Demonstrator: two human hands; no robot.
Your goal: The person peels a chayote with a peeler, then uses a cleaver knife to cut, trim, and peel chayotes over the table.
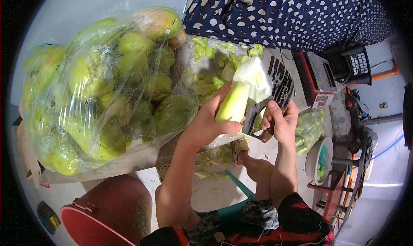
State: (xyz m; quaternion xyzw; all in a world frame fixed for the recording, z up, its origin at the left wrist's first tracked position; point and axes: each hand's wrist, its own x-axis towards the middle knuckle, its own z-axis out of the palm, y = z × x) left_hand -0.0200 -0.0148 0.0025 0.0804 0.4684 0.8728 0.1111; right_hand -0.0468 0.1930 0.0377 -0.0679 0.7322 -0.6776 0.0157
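My left hand (211, 120) is wrapped round a peeled, pale green fruit (233, 103), its far end cut to white flesh. A pale, thin piece (254, 79) lies against that end, beside the knife. My right hand (279, 120) grips the handle of a wide, dark knife (280, 85), whose blade is beside the fruit and has bits stuck to it. Green peelings (204, 85) are scattered on the plastic-covered surface beyond my left hand. To the left, a large clear plastic bag (97, 95) holds several green fruits.
A red scale (316, 80) and black basket (357, 65) are at the upper right. Below them are a bag of green pieces (309, 130) and a white tub (310, 166). A red bin (112, 207) stands at lower left; dark patterned cloth (275, 20) covers the far side.
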